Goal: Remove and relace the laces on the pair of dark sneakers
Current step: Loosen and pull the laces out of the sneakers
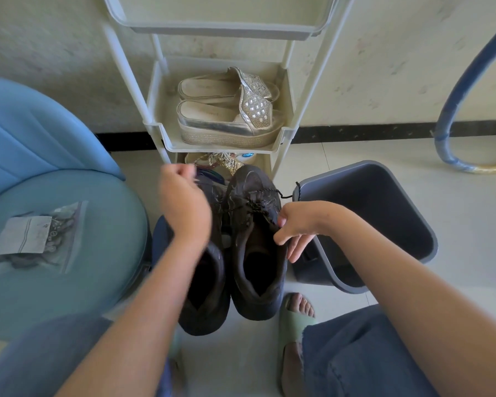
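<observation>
Beyond my denim knee (370,353), my right hand (304,224) pinches the lace (255,206) at its nine o'clock. That sneaker (255,267) runs twelve-to-six. My left hand (180,202) is blurred; I cannot tell its grip.

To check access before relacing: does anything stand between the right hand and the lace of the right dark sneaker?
Nothing visible does. The right hand pinches the dark cord lace on the right dark sneaker; the grey plastic bin stands beside, not between.
</observation>
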